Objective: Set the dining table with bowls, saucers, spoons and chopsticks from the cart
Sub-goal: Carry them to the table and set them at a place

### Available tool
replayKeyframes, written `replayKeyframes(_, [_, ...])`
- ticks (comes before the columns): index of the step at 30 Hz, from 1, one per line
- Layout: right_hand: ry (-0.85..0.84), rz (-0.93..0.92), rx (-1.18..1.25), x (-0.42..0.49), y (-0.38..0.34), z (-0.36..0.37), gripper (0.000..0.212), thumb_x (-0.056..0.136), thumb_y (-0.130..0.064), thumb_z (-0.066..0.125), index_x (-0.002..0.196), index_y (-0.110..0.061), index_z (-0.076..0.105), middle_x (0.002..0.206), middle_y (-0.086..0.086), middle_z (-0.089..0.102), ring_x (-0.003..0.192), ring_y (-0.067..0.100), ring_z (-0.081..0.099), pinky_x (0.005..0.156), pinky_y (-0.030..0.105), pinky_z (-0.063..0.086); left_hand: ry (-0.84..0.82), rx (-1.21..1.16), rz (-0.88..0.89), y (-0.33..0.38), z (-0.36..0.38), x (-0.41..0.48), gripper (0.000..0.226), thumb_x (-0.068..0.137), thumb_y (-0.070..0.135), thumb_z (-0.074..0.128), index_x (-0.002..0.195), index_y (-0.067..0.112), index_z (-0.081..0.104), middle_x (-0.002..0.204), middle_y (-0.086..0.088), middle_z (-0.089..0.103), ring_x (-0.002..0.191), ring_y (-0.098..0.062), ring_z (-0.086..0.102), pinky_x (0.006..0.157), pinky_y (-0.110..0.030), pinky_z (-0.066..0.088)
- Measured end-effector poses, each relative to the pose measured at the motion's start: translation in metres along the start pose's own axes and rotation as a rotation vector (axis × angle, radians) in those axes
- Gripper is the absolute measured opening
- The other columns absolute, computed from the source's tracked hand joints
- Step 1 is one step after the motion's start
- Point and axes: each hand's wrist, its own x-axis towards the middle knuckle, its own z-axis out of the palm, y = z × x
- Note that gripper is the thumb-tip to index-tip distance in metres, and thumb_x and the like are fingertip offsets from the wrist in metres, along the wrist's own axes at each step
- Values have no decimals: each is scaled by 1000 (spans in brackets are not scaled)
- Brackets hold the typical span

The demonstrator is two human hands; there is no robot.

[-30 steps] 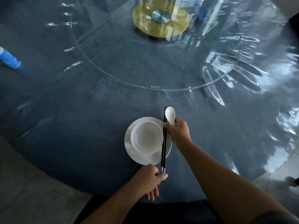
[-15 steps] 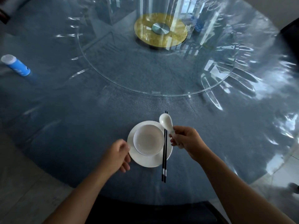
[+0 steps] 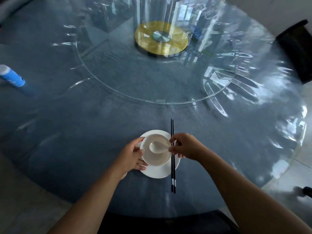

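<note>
White spoon (image 3: 158, 147) lies crosswise in bowl (image 3: 157, 159), scoop pointing left; right hand (image 3: 187, 146) pinches its handle, left hand (image 3: 130, 156) apparently grips bowl.

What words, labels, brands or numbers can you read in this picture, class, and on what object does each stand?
No text here can be read in full.
Small etched mark on the near rim of the glass turntable: too small to read.
Pale print on the blue container at the left: blurred, unreadable.
Bowl, saucer, spoon, chopsticks: no writing visible.
</note>
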Motion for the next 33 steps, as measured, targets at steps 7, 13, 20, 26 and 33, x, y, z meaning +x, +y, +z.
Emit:
replayKeyframes(7, [54, -27, -105, 12, 4, 10, 24, 80, -33, 80, 84, -26, 57, 67, -8, 53, 57, 6, 47, 55, 20, 39, -49, -71, -12, -6, -3, 4, 46, 104, 9, 48, 145, 30, 46, 123, -16, 61, 90, -45, 73, 72, -46, 63])
replayKeyframes(13, [33, -74, -172, 22, 8, 14, 36, 76, -44, 80, 77, -30, 47, 70, -8, 53, 60, 8, 46, 56, 24, 38, -64, -73, -13, -10, -5, 6, 47, 105, 13, 49, 147, 32, 45, 124, -14, 61, 89, -41, 74, 69, -45, 63])
replayKeyframes(20, [21, -91, -240, 22, 3, 9, 36, 78, -51, 76, 75, -32, 45, 69, -11, 52, 61, 5, 47, 57, 27, 38, -21, 53, 34, -13, -8, 7, 47, 102, 17, 54, 147, 30, 46, 118, -7, 63, 83, -28, 77, 62, -43, 63])
replayKeyframes(26, [150, -3, -149, -9, 5, 5, 35, 92, -57, 52, 87, -23, 60, 79, -1, 67, 75, 19, 63, 71, 39, 53, 140, 286, 157, -3, -24, 6, 36, 93, 30, 67, 127, 30, 58, 91, 1, 67, 63, -16, 72, 52, -40, 61])
replayKeyframes(33, [321, 98, -40, -95, 38, -23, 37, 96, -49, 50, 79, -17, 56, 70, 3, 68, 64, 20, 61, 68, 42, 54, 161, 776, 449, 53, 36, -14, 7, 87, 38, 64, 91, 32, 63, 76, 11, 65, 67, -12, 64, 64, -31, 53])
